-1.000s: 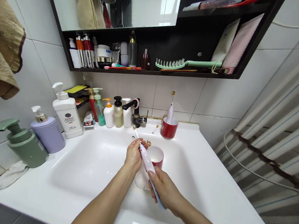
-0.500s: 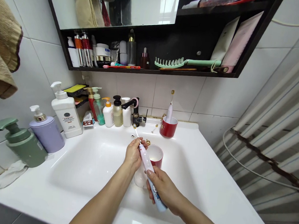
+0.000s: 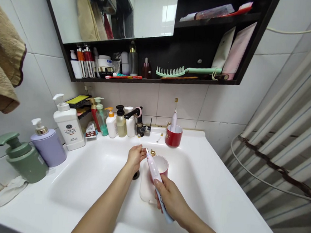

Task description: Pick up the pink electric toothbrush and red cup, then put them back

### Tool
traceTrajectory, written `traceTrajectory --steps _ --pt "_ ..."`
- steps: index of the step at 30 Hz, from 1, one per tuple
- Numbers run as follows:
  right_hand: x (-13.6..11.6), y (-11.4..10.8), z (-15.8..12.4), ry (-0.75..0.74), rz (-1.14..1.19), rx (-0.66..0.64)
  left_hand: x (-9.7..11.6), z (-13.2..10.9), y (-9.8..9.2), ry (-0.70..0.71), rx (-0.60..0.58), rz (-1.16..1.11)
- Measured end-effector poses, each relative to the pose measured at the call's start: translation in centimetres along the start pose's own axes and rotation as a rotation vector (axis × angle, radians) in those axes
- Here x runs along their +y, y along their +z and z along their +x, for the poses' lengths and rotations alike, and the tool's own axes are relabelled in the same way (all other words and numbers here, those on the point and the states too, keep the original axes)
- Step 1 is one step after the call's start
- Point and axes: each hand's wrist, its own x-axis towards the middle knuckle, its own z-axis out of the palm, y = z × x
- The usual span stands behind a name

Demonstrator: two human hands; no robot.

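My right hand [image 3: 172, 200] is closed around the lower part of a pink-and-white electric toothbrush handle [image 3: 153, 168], which slants up and to the left over the white basin [image 3: 91, 176]. The handle's top end is bare. My left hand [image 3: 135, 156] sits just left of that tip, its fingers pinched on a small white brush head that is mostly hidden. A red cup with a white inside [image 3: 162, 163] stands in the basin right behind the handle. A white oblong object [image 3: 144, 189] lies under it.
A black faucet [image 3: 138, 117] and several pump bottles [image 3: 112, 122] line the back rim. A second red cup [image 3: 173, 136] holds another toothbrush. Large bottles [image 3: 67, 124] stand at the left, a towel [image 3: 3, 65] hangs above, a dark shelf [image 3: 159, 68] holds toiletries, and pipes [image 3: 292, 123] run along the right.
The brush head no longer sticks up from the handle; my left hand has drawn away to the left with it. The view has tilted down slightly.
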Motion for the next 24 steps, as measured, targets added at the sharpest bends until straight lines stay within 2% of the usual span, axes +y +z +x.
traceTrajectory --steps 3,8,13,16,20,24 --pt "-0.4 -0.9 0.3 -0.045 0.049 0.068 -0.1 2.1 1.6 -0.013 -0.005 0.319" --pt "-0.7 -1.9 0.5 -0.091 0.114 0.088 -0.4 6.2 4.1 0.073 0.097 0.578" --pt "-0.5 -2.1 0.7 -0.12 0.143 0.06 -0.5 9.4 5.1 0.171 0.159 0.792" --pt "-0.5 -2.3 0.9 -0.102 0.14 0.077 -0.9 9.9 5.6 0.227 0.157 0.858" --pt "-0.7 -2.7 0.9 -0.117 0.155 0.112 -2.1 9.1 6.8 0.351 0.103 0.839" --pt "-0.8 -2.8 0.8 -0.16 0.166 0.13 -2.9 8.3 8.1 0.338 0.006 0.723"
